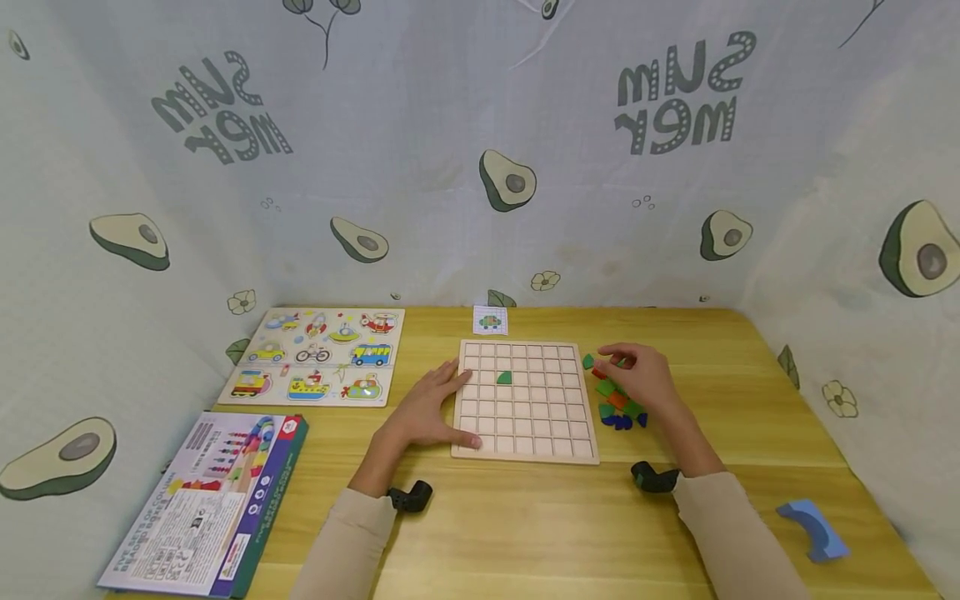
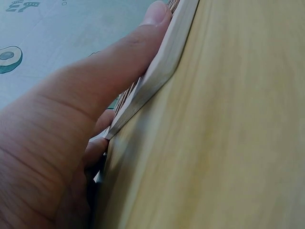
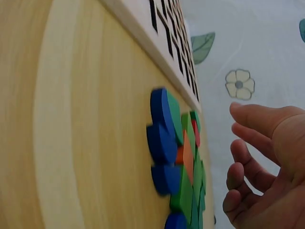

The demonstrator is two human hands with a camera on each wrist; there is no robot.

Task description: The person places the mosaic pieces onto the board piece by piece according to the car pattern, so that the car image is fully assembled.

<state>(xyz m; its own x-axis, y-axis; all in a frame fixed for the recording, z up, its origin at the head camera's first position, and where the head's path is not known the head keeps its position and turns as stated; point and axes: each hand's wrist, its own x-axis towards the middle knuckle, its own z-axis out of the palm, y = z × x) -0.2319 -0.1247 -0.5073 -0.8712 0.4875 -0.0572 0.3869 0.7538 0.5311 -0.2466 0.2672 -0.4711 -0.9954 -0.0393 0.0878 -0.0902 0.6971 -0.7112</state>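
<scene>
A wooden grid board (image 1: 534,425) lies flat on the table, with one green quarter-round piece (image 1: 505,378) in an upper-left square. My left hand (image 1: 429,410) rests against the board's left side, fingers spread; in the left wrist view its thumb (image 2: 126,52) lies on the board's edge. Right of the board is a loose cluster of small blocks: green (image 1: 605,387), red (image 1: 598,374), orange (image 1: 617,401) and blue (image 1: 618,422). Above the cluster hovers my right hand (image 1: 643,375), fingers loosely bent. In the right wrist view nothing shows between its thumb and forefinger.
Behind the board lies a small pattern card (image 1: 491,321) with a turtle picture. A vehicle puzzle board (image 1: 315,358) and a boxed toy set (image 1: 202,504) are at the left. Near the right front is a blue arch block (image 1: 813,529). A printed curtain (image 1: 435,183) hangs behind the table.
</scene>
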